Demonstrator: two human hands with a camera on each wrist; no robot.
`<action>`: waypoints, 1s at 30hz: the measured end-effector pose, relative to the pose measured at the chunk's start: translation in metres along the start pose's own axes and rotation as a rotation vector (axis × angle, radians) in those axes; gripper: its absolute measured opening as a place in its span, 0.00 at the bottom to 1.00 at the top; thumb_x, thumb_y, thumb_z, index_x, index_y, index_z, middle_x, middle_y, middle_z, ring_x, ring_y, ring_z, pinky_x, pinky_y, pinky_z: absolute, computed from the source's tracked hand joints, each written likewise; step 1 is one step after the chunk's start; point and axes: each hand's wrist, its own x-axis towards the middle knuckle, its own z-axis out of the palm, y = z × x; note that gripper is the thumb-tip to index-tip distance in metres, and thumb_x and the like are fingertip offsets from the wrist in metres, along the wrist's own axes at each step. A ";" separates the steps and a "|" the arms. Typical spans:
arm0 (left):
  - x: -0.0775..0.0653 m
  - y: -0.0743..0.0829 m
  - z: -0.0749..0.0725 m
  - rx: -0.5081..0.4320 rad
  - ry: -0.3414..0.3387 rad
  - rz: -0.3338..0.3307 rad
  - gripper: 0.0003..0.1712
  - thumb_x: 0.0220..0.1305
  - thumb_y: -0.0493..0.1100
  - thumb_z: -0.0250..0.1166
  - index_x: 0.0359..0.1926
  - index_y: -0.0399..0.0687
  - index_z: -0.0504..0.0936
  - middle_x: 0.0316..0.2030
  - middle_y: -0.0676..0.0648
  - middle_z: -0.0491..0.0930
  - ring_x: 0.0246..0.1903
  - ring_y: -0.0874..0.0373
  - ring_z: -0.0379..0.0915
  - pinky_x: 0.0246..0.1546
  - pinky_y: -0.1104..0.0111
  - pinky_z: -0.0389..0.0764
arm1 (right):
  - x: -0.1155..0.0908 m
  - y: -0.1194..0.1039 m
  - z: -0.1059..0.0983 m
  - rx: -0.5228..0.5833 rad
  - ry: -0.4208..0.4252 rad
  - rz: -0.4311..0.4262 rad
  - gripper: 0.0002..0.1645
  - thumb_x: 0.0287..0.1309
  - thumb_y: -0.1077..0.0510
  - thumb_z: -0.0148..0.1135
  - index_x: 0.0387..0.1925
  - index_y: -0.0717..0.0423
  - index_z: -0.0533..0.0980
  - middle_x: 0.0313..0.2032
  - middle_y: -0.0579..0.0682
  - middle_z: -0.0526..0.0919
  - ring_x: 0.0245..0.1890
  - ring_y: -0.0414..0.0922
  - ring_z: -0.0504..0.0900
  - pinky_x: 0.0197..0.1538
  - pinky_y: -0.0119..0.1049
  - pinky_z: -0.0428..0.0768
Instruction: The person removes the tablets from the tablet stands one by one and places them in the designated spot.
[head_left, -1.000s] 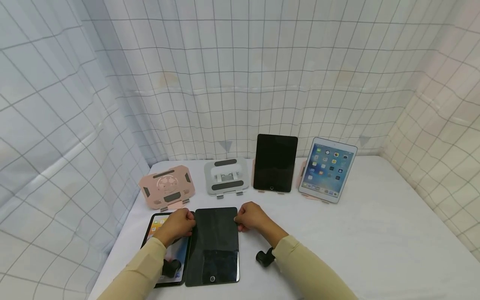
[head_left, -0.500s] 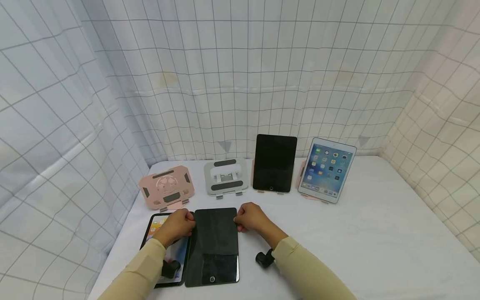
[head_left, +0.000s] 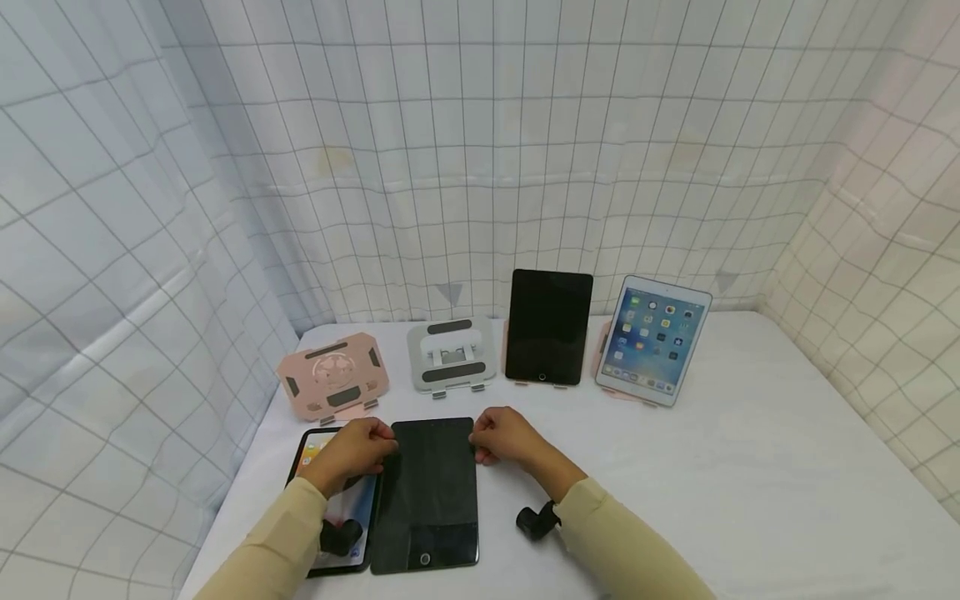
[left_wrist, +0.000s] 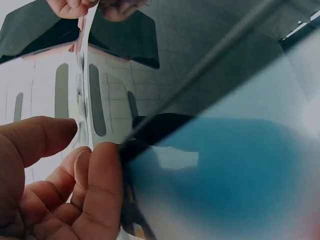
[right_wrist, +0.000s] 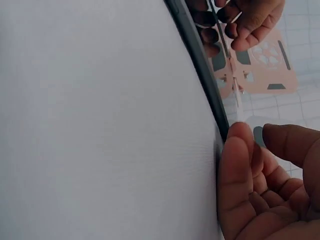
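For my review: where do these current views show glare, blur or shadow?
Head view: soft, even light, with a hard-edged reflection low on the flat black tablet. Left wrist: that tablet mirrors the grey stand, and the lit tablet is a blue blur. Right wrist: the right hand is fairly sharp, the white cloth soft, with a faint shadow beside the tablet's edge.

Left hand (head_left: 357, 452) shifted rightward (slightly), right sleeve (head_left: 626, 542) too

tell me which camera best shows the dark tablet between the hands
The head view shows nearly all of the dark tablet, down to the home button. The left wrist view has only a reflective part of it; the right wrist view, mainly its edge by the right hand.
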 end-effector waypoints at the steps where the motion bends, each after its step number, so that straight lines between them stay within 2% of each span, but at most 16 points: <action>1: 0.000 0.002 0.001 0.001 -0.008 0.003 0.11 0.66 0.36 0.61 0.46 0.32 0.75 0.36 0.41 0.76 0.32 0.53 0.75 0.33 0.63 0.84 | -0.001 0.000 -0.001 0.002 -0.009 -0.016 0.05 0.62 0.65 0.63 0.33 0.62 0.76 0.23 0.53 0.80 0.21 0.41 0.80 0.27 0.33 0.82; 3: 0.002 0.006 0.002 0.007 -0.013 0.009 0.11 0.67 0.37 0.61 0.46 0.33 0.76 0.37 0.42 0.76 0.33 0.53 0.75 0.33 0.62 0.84 | -0.004 -0.001 -0.004 -0.007 -0.025 -0.044 0.04 0.64 0.64 0.63 0.35 0.62 0.76 0.25 0.53 0.80 0.24 0.43 0.80 0.29 0.34 0.81; 8: 0.005 0.025 0.003 0.058 -0.023 0.108 0.10 0.68 0.38 0.61 0.47 0.36 0.77 0.36 0.44 0.77 0.33 0.53 0.77 0.33 0.62 0.84 | -0.010 -0.006 -0.020 -0.031 -0.020 -0.091 0.05 0.66 0.60 0.62 0.40 0.59 0.77 0.32 0.56 0.81 0.29 0.45 0.81 0.34 0.37 0.82; 12: 0.005 0.041 -0.002 0.101 -0.007 0.202 0.12 0.69 0.40 0.61 0.48 0.35 0.78 0.35 0.45 0.77 0.31 0.52 0.77 0.33 0.63 0.82 | -0.016 -0.008 -0.039 -0.057 0.023 -0.111 0.08 0.68 0.59 0.61 0.43 0.59 0.77 0.37 0.59 0.82 0.32 0.47 0.83 0.38 0.38 0.84; 16: 0.005 0.052 -0.009 0.125 0.014 0.259 0.12 0.70 0.41 0.61 0.49 0.36 0.78 0.37 0.45 0.77 0.34 0.52 0.77 0.35 0.62 0.82 | -0.022 -0.008 -0.062 -0.082 0.083 -0.104 0.10 0.68 0.58 0.60 0.46 0.60 0.76 0.39 0.60 0.81 0.35 0.50 0.83 0.42 0.38 0.84; 22: 0.008 0.061 -0.012 0.150 0.025 0.306 0.13 0.70 0.42 0.60 0.49 0.37 0.79 0.38 0.46 0.78 0.38 0.53 0.77 0.37 0.61 0.81 | -0.029 -0.008 -0.099 -0.125 0.138 -0.103 0.13 0.70 0.57 0.59 0.50 0.62 0.75 0.43 0.62 0.81 0.41 0.57 0.82 0.45 0.39 0.83; 30: 0.026 0.076 -0.003 0.172 0.045 0.334 0.12 0.72 0.45 0.60 0.49 0.43 0.79 0.40 0.47 0.79 0.42 0.52 0.77 0.39 0.59 0.79 | -0.034 -0.002 -0.140 -0.162 0.219 -0.082 0.14 0.72 0.56 0.55 0.52 0.62 0.73 0.48 0.65 0.79 0.47 0.60 0.80 0.48 0.42 0.82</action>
